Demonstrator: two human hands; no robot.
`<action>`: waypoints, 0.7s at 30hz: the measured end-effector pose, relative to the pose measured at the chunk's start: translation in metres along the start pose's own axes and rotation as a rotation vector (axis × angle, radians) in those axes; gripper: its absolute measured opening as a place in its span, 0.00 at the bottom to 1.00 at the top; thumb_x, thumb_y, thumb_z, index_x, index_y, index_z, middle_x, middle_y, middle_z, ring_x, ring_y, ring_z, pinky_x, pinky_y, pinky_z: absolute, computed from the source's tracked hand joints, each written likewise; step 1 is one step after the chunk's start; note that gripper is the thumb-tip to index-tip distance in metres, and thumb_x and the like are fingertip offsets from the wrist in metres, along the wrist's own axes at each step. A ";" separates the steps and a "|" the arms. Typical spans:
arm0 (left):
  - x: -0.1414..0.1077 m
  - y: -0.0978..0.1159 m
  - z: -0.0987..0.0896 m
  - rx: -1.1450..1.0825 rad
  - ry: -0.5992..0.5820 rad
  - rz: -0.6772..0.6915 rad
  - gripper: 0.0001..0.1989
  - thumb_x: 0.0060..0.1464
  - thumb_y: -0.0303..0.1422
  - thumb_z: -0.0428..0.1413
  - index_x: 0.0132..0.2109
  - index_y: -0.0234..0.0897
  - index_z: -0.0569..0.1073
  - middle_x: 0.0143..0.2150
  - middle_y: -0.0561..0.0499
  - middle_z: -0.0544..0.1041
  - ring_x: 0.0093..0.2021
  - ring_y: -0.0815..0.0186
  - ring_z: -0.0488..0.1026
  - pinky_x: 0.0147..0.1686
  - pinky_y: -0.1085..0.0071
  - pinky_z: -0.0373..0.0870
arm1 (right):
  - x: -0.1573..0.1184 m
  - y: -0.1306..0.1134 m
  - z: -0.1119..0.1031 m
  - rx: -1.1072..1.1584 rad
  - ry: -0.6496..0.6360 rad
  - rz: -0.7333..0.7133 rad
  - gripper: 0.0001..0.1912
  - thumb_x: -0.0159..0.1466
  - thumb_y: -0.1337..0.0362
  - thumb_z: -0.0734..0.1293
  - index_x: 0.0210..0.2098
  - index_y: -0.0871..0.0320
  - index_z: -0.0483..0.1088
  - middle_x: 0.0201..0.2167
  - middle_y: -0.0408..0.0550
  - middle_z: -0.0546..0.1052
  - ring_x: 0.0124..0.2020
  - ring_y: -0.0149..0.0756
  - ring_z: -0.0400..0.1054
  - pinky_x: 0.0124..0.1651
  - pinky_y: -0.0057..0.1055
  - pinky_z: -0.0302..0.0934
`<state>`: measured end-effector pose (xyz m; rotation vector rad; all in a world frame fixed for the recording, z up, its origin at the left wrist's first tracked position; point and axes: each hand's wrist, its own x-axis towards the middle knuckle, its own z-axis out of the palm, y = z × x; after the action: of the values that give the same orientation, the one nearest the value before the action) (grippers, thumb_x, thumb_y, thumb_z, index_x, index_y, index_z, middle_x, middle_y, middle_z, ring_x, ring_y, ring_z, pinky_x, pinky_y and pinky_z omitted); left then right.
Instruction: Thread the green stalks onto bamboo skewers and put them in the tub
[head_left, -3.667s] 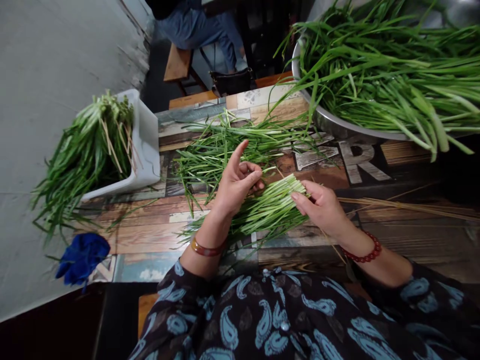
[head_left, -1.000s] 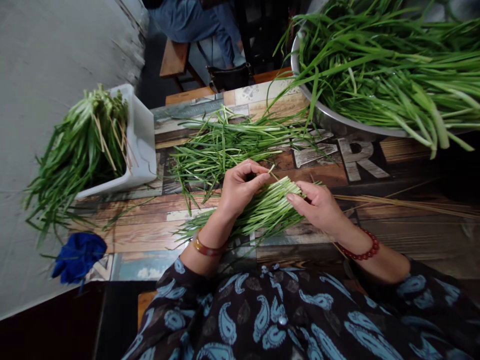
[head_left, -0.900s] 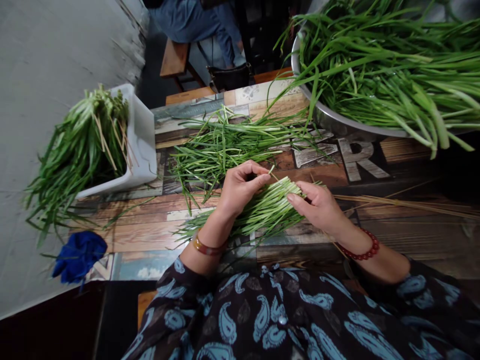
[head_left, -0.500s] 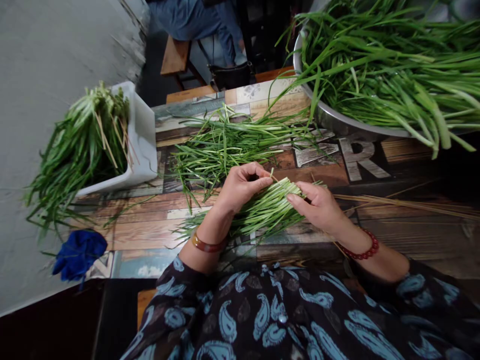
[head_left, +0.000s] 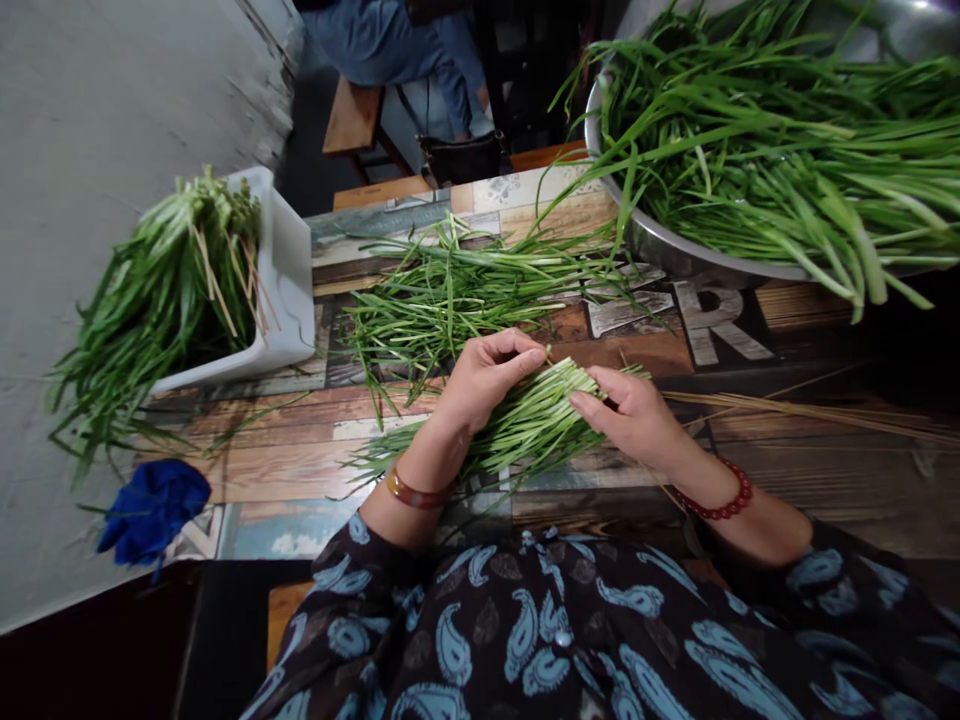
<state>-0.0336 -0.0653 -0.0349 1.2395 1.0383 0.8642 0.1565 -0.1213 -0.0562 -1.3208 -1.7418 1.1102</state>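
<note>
Pinched together, thumb and forefinger of the left hand (head_left: 487,380) have a thin stem (head_left: 548,353), only its tip peeping out; and over on the other side, the right hand (head_left: 637,418) is clamped on the pale ends of the bundle (head_left: 529,430). That bundle lies on the table (head_left: 259,465), pale ends to the right, leafy tips trailing left beneath the left forearm, the loose pile (head_left: 450,290) just beyond.

How will it handle? Light, I'd say, springy at the pale ends, floppy in the leaves, probably a touch slick and easily bruised. Take it by those firmer ends, snug but never crushing; hold it by the leaves and it would likely splay.

And look at the change! Nearly four seconds ago that left forefinger was pointing up; now it's folded down onto the thumb. The stem's tip shows less than a second ago, while the right hand has barely shifted.
</note>
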 end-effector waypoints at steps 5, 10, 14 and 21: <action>-0.001 0.002 0.002 -0.029 0.003 -0.078 0.13 0.44 0.38 0.66 0.26 0.33 0.75 0.25 0.54 0.72 0.27 0.73 0.64 0.29 0.75 0.61 | -0.001 0.000 0.001 -0.065 0.017 -0.042 0.12 0.64 0.60 0.61 0.25 0.57 0.63 0.21 0.41 0.66 0.24 0.30 0.60 0.29 0.28 0.52; -0.002 0.004 0.003 0.007 -0.121 -0.118 0.13 0.44 0.37 0.65 0.23 0.32 0.74 0.25 0.54 0.70 0.27 0.73 0.64 0.28 0.75 0.60 | -0.003 0.001 0.003 -0.109 0.035 -0.084 0.12 0.64 0.62 0.61 0.24 0.56 0.61 0.20 0.40 0.65 0.23 0.29 0.59 0.29 0.27 0.51; -0.001 0.008 -0.006 0.067 -0.181 -0.069 0.11 0.47 0.38 0.65 0.28 0.34 0.79 0.29 0.51 0.75 0.30 0.70 0.69 0.32 0.73 0.64 | -0.003 0.002 0.004 -0.109 0.034 -0.104 0.12 0.64 0.62 0.61 0.25 0.57 0.62 0.21 0.40 0.66 0.24 0.29 0.60 0.30 0.27 0.53; 0.006 0.011 -0.060 0.273 0.396 0.259 0.09 0.53 0.38 0.62 0.33 0.37 0.80 0.32 0.50 0.77 0.32 0.69 0.70 0.33 0.73 0.66 | -0.005 0.003 0.003 -0.119 0.073 -0.112 0.13 0.63 0.61 0.62 0.23 0.56 0.60 0.19 0.39 0.63 0.22 0.28 0.58 0.28 0.27 0.51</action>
<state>-0.0881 -0.0396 -0.0261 1.4905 1.3638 1.2332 0.1563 -0.1262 -0.0599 -1.2998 -1.8273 0.8972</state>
